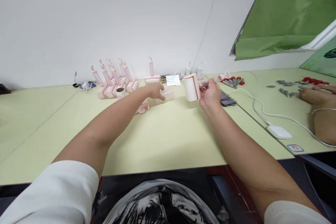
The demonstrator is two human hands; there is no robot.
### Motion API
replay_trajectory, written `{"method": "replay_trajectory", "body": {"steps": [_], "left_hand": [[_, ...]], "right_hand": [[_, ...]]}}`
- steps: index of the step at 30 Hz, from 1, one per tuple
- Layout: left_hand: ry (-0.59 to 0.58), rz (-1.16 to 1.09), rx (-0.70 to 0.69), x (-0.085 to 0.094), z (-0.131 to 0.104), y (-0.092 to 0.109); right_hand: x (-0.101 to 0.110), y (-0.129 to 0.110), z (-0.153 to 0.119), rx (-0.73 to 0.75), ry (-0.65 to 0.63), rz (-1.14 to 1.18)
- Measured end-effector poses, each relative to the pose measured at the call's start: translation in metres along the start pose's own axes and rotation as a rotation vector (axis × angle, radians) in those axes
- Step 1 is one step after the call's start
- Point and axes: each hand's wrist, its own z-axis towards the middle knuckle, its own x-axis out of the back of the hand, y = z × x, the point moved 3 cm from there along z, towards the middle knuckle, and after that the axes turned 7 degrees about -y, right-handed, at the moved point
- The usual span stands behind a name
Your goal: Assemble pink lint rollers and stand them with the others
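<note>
My right hand is closed on the clear pink handle of a lint roller, whose white roll with a pink casing points to the left above the table. Further left, my left hand has its thumb and fingers closed at the edge of a translucent pale pink cover. Small pink parts lie below my left forearm. Behind my left hand, another pink roller stands with its handle upright.
Several pink rollers stand at the back left beside a loose roll. White paper lies near the wall. Red-handled tools, a dark phone-like object, a cable and a white box are right, near another person's hands.
</note>
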Motion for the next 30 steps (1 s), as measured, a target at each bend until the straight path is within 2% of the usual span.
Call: {"method": "replay_trajectory", "body": {"steps": [6, 10, 15, 25, 28, 30], "left_hand": [[0.003, 0.102, 0.045, -0.01, 0.004, 0.0], [0.068, 0.165, 0.171, -0.019, -0.012, 0.001], [0.115, 0.17, 0.304, -0.031, -0.033, -0.009], [0.179, 0.107, 0.301, -0.032, -0.049, -0.028], [0.232, 0.063, 0.277, -0.029, -0.056, -0.021], [0.283, -0.022, 0.221, -0.029, -0.062, -0.007]], "right_hand": [[-0.002, 0.002, -0.003, -0.01, -0.022, -0.005], [-0.003, 0.002, -0.004, -0.004, -0.032, 0.006], [-0.004, 0.003, -0.006, -0.007, -0.055, 0.007], [-0.009, 0.006, -0.016, -0.062, -0.118, -0.026], [-0.011, 0.011, -0.023, -0.088, -0.173, -0.04], [-0.015, 0.016, -0.031, -0.13, -0.222, -0.027]]}}
